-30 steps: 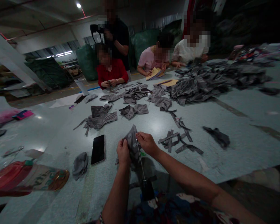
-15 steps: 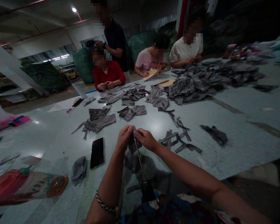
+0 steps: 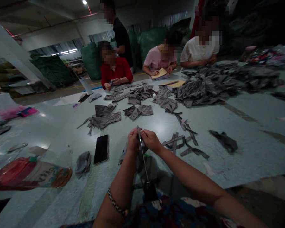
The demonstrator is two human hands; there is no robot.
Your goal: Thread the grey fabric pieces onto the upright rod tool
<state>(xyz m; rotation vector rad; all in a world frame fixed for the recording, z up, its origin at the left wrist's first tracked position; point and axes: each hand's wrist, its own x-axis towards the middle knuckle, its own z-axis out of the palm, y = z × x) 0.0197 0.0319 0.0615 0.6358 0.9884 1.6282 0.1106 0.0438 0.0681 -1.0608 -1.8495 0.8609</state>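
A pale table (image 3: 71, 126) fills the dim room's foreground. Above it, grey cloth (image 3: 143, 147) is at the tip of a metal rod (image 3: 144, 164), which probably steadies it. The left hand (image 3: 133, 139) and right hand (image 3: 151, 139) nearly meet, fingers pinched closed on the cloth, forearms converging. The rod's black base (image 3: 150, 190) is near the body; a phone (image 3: 101, 149) lies leftward.
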